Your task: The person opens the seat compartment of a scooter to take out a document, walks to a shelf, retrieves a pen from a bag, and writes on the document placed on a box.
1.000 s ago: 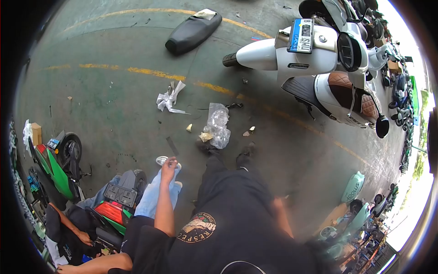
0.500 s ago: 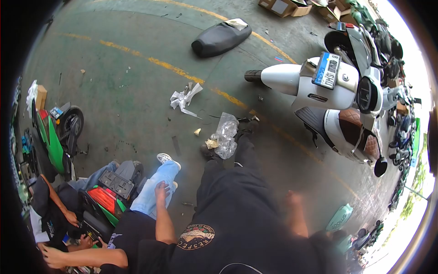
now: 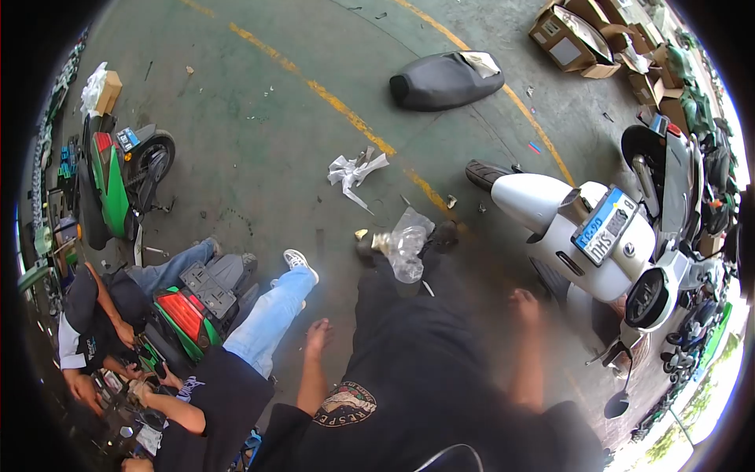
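Note:
My left hand (image 3: 318,337) hangs low beside my dark trousers, fingers loosely bent and a little apart, with nothing seen in it. On the other side, my right hand (image 3: 525,305) is held out over the floor, slightly blurred, its fingers loosely apart and no object visible in it. Neither hand touches anything. A crumpled clear plastic bag (image 3: 409,250) lies at my feet, partly over my legs in view. Beyond it are torn white wrapping (image 3: 351,175) and a black scooter seat (image 3: 447,81) on the floor.
At the right stands a white scooter (image 3: 543,206), with cardboard boxes (image 3: 568,39) behind. At the left, two people, one in light jeans (image 3: 271,315), are beside a green and black scooter (image 3: 189,311). Another green scooter (image 3: 110,177) stands farther off.
The view has turned and moved forward, so the seat and white scooter sit farther right. More boxes show at the upper right. Both my hands have swung, and my feet have shifted around the bag.

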The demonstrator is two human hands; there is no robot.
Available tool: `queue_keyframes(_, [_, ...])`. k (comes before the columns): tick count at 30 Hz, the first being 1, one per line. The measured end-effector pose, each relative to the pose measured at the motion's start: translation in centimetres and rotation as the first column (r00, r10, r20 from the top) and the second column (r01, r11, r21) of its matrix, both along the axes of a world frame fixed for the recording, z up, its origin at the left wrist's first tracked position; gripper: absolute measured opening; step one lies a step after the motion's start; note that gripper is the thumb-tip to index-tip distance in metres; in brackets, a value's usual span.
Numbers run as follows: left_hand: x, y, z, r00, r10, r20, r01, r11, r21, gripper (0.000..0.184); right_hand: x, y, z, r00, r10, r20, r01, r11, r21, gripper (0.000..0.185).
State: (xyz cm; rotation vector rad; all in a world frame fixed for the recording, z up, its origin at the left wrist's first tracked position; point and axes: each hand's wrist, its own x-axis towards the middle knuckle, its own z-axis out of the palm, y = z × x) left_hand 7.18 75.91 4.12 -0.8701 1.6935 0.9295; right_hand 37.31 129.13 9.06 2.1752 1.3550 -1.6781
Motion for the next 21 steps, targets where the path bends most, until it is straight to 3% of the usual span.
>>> queue_keyframes(4, [-4.5, 4.2, 0.8, 0.990, 0.060, -0.130, -0.044, 0.992, 0.121, 0.040, -4.9, 5.9, -1.3, 0.992, 0.029, 0.122, -0.033, 0.999, 0.029, 0.021])
queue_keyframes(7, [-8.5, 4.4, -0.1, 0.988, 0.067, -0.138, -0.062, 0.997, 0.042, 0.038, -9.1, 6.2, -1.8, 0.987, -0.058, 0.148, 0.050, 0.997, 0.058, 0.021])
queue_keyframes(9, [-12.3, 3.8, -2.4, 0.988, -0.135, 0.074, 0.135, 0.991, 0.012, 0.049, -13.5, 5.3, -1.7, 0.995, -0.042, 0.090, 0.036, 0.997, 0.069, 0.022])
queue_keyframes(10, [-16.3, 1.6, -3.1, 0.978, -0.189, 0.088, 0.188, 0.982, 0.019, 0.049, -15.2, 2.9, -2.0, 0.990, -0.097, 0.103, 0.089, 0.993, 0.075, 0.022])
queue_keyframes(11, [-19.7, -2.0, -4.7, 0.904, -0.428, 0.019, 0.411, 0.878, 0.244, 0.047, -16.2, 0.8, -1.8, 0.992, -0.109, 0.067, 0.101, 0.989, 0.105, 0.022])
queue_keyframes(13, [-27.3, 1.7, -1.4, 0.874, -0.406, 0.267, 0.400, 0.913, 0.078, 0.041, -19.4, -1.8, -0.7, 0.992, -0.123, 0.025, 0.118, 0.982, 0.148, 0.022])
queue_keyframes(14, [-31.5, -2.6, -4.9, 0.918, -0.369, 0.146, 0.343, 0.923, 0.175, 0.026, -20.5, -5.9, 0.9, 0.978, -0.205, 0.041, 0.202, 0.977, 0.072, 0.022])
queue_keyframes(15, [-36.5, -4.2, -5.6, 0.888, -0.439, -0.135, 0.446, 0.894, 0.029, 0.025, -21.6, -9.1, 2.0, 0.956, -0.292, 0.041, 0.292, 0.956, 0.010, 0.022])
queue_keyframes(16, [-43.2, -2.0, -3.4, 0.877, -0.470, -0.100, 0.454, 0.879, -0.148, 0.026, -21.3, -12.9, 2.1, 0.918, -0.392, 0.070, 0.394, 0.919, -0.020, 0.022])
queue_keyframes(17, [-50.1, -4.1, -6.3, 0.807, -0.556, -0.199, 0.523, 0.829, -0.196, 0.028, -20.2, -18.1, 2.3, 0.866, -0.488, 0.106, 0.494, 0.868, -0.045, 0.023])
queue_keyframes(20, [-68.6, 2.9, -5.8, 0.702, -0.664, -0.258, 0.591, 0.745, -0.309, 0.023, -19.7, -32.4, 3.0, 0.660, -0.660, 0.357, 0.712, 0.702, -0.019, 0.025])
queue_keyframes(21, [-74.0, 5.8, -5.1, 0.669, -0.690, -0.276, 0.637, 0.724, -0.264, 0.020, -19.9, -37.2, 3.3, 0.580, -0.689, 0.433, 0.767, 0.642, -0.006, 0.026])
